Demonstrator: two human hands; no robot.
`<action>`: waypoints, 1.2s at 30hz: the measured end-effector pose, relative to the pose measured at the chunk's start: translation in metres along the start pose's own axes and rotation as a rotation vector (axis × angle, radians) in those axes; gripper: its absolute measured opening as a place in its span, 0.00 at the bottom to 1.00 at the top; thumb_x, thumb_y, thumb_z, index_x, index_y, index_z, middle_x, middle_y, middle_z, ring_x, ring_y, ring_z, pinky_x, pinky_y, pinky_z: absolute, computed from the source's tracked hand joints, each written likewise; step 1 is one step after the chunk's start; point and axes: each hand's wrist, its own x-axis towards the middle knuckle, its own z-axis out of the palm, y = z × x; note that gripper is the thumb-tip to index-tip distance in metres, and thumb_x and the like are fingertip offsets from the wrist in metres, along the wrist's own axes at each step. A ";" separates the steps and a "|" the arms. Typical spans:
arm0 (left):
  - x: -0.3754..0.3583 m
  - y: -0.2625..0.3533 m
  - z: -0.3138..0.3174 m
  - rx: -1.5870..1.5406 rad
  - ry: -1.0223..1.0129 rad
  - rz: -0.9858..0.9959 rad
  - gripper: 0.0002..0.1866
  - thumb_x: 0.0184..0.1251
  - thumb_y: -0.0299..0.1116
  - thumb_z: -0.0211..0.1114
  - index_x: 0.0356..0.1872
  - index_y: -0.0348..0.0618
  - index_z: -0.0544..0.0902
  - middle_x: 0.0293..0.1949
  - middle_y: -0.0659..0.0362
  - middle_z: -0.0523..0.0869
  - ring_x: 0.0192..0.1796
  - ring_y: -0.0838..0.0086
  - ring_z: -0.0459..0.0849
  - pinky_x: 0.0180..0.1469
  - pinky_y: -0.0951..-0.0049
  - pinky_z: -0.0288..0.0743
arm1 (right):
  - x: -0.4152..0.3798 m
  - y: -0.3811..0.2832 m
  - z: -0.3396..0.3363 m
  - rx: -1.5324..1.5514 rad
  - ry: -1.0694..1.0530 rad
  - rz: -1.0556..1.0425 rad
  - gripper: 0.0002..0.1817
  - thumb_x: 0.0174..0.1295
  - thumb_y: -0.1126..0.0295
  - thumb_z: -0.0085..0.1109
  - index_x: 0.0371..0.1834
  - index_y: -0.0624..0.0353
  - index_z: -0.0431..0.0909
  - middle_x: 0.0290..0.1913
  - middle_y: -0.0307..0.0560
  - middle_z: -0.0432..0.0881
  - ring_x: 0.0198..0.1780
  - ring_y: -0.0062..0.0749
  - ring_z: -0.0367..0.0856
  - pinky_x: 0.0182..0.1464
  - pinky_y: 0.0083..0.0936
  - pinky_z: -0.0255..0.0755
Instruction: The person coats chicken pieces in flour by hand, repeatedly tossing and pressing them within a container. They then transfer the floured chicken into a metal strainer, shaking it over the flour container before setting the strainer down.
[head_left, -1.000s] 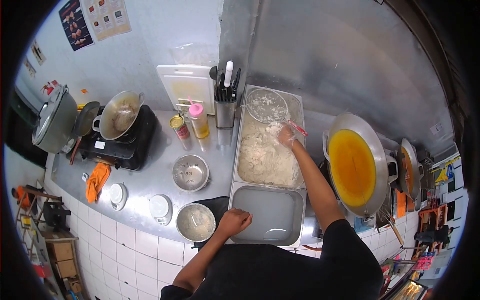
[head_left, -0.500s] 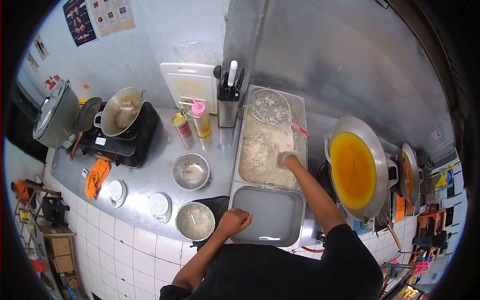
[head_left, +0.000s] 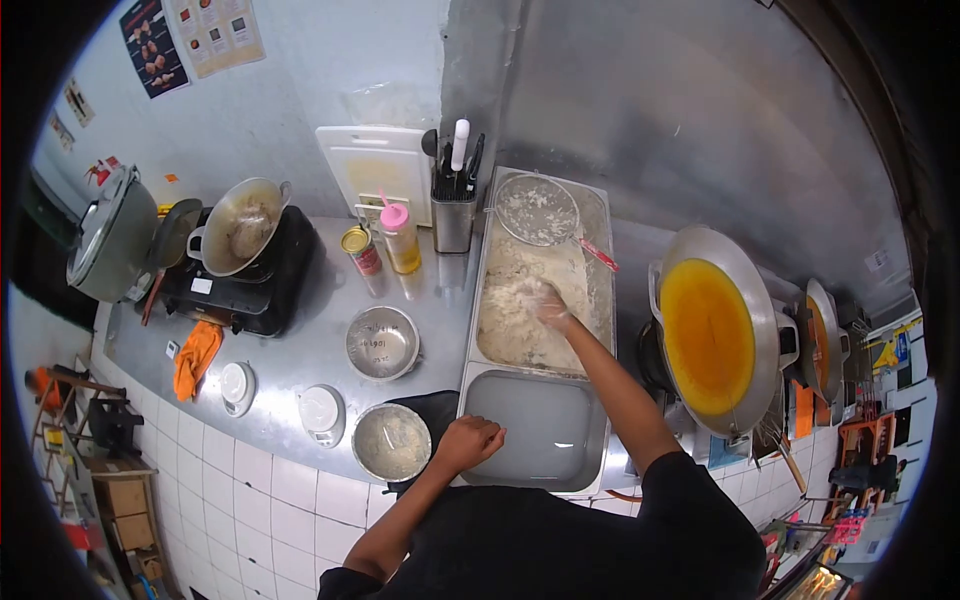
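Observation:
My right hand (head_left: 548,308), coated in flour, is in the heap of flour (head_left: 515,315) in the upper steel pan (head_left: 606,340). Its fingers are blurred and partly lost against the white flour. My left hand (head_left: 472,443) is curled in a loose fist at the left rim of the lower steel pan (head_left: 606,440), which contains cloudy liquid (head_left: 525,425). Nothing shows in that fist. Across the far end of the flour pan lies a round sieve (head_left: 538,210) with a red handle, bits of flour stuck to its mesh.
A large wok of orange oil (head_left: 708,335) stands close on the right. Left of the pans are a floury bowl (head_left: 392,443), a steel bowl (head_left: 383,343), a white scale (head_left: 321,412), a pink-topped bottle (head_left: 401,240), a can (head_left: 361,252) and a knife holder (head_left: 453,222).
My right hand has moved left and slightly away from me through the flour, from the pan's right side to the heap. My left hand stays in place.

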 end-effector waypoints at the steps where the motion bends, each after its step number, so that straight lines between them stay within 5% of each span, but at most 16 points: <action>1: 0.000 -0.001 0.001 -0.003 -0.003 0.006 0.15 0.71 0.39 0.64 0.23 0.44 0.82 0.22 0.55 0.84 0.29 0.58 0.85 0.39 0.58 0.78 | 0.013 0.014 0.002 -0.240 -0.007 -0.033 0.19 0.70 0.72 0.54 0.63 0.64 0.77 0.60 0.61 0.82 0.65 0.48 0.81 0.61 0.39 0.78; 5: -0.001 -0.001 0.003 -0.020 0.019 0.001 0.16 0.71 0.39 0.64 0.23 0.44 0.83 0.23 0.55 0.84 0.29 0.57 0.85 0.39 0.57 0.79 | 0.022 -0.024 0.039 -0.987 -0.241 0.288 0.26 0.59 0.67 0.56 0.62 0.62 0.77 0.56 0.64 0.84 0.60 0.54 0.84 0.57 0.46 0.79; 8: 0.000 0.000 0.001 -0.011 0.016 -0.016 0.16 0.71 0.39 0.64 0.23 0.44 0.82 0.23 0.55 0.84 0.29 0.57 0.85 0.39 0.57 0.79 | 0.015 -0.092 0.042 -1.100 -0.244 0.241 0.21 0.60 0.67 0.57 0.57 0.60 0.80 0.52 0.61 0.86 0.57 0.55 0.85 0.54 0.48 0.81; 14: -0.003 0.000 0.002 -0.028 0.037 -0.014 0.16 0.72 0.39 0.64 0.23 0.43 0.82 0.23 0.54 0.85 0.30 0.57 0.85 0.40 0.56 0.79 | -0.026 -0.119 0.014 -0.791 -0.210 0.223 0.20 0.61 0.66 0.60 0.56 0.60 0.81 0.53 0.62 0.86 0.54 0.55 0.87 0.55 0.45 0.82; 17: -0.006 0.000 0.001 -0.044 0.049 -0.011 0.16 0.71 0.38 0.64 0.22 0.43 0.81 0.24 0.54 0.85 0.30 0.56 0.85 0.40 0.56 0.79 | -0.071 -0.135 0.010 -0.828 -0.239 0.306 0.14 0.65 0.66 0.53 0.45 0.58 0.87 0.47 0.58 0.88 0.52 0.51 0.87 0.57 0.43 0.78; 21: -0.005 -0.001 0.004 -0.073 0.079 -0.002 0.16 0.70 0.38 0.64 0.22 0.42 0.81 0.23 0.53 0.84 0.30 0.55 0.85 0.39 0.55 0.79 | -0.089 -0.112 -0.020 -0.788 -0.119 0.462 0.16 0.59 0.64 0.57 0.45 0.59 0.86 0.49 0.60 0.87 0.53 0.54 0.85 0.57 0.45 0.78; 22: -0.007 0.000 0.004 -0.070 0.066 0.003 0.16 0.70 0.37 0.64 0.22 0.41 0.81 0.23 0.53 0.84 0.30 0.55 0.84 0.39 0.55 0.78 | -0.091 -0.121 -0.033 -0.633 0.069 0.497 0.18 0.57 0.67 0.58 0.50 0.62 0.83 0.50 0.62 0.85 0.54 0.58 0.84 0.58 0.47 0.78; 24: -0.003 -0.001 0.002 -0.050 0.047 0.016 0.16 0.70 0.37 0.65 0.22 0.41 0.81 0.22 0.52 0.83 0.29 0.55 0.84 0.38 0.56 0.78 | -0.075 -0.102 -0.056 -0.591 0.185 0.485 0.23 0.55 0.73 0.57 0.56 0.66 0.77 0.52 0.69 0.83 0.56 0.62 0.82 0.61 0.48 0.76; 26: -0.004 0.001 0.001 -0.053 0.066 0.021 0.16 0.70 0.37 0.64 0.22 0.41 0.81 0.22 0.52 0.83 0.28 0.55 0.83 0.38 0.57 0.78 | -0.037 0.014 -0.058 -0.832 0.145 0.358 0.23 0.56 0.73 0.56 0.57 0.66 0.78 0.54 0.69 0.81 0.60 0.62 0.80 0.64 0.45 0.74; 35: -0.003 0.002 -0.001 -0.039 0.092 0.007 0.15 0.69 0.36 0.64 0.22 0.41 0.81 0.22 0.53 0.83 0.28 0.56 0.84 0.38 0.56 0.78 | 0.017 0.015 -0.081 -0.628 0.132 0.160 0.22 0.59 0.66 0.54 0.53 0.68 0.82 0.56 0.67 0.83 0.62 0.56 0.81 0.65 0.42 0.74; 36: -0.002 0.004 -0.002 -0.041 0.084 0.002 0.15 0.69 0.36 0.64 0.22 0.41 0.81 0.22 0.53 0.83 0.28 0.56 0.84 0.38 0.56 0.78 | 0.006 -0.042 -0.088 -0.720 0.117 0.145 0.23 0.60 0.64 0.54 0.52 0.70 0.83 0.52 0.69 0.84 0.59 0.57 0.83 0.63 0.43 0.75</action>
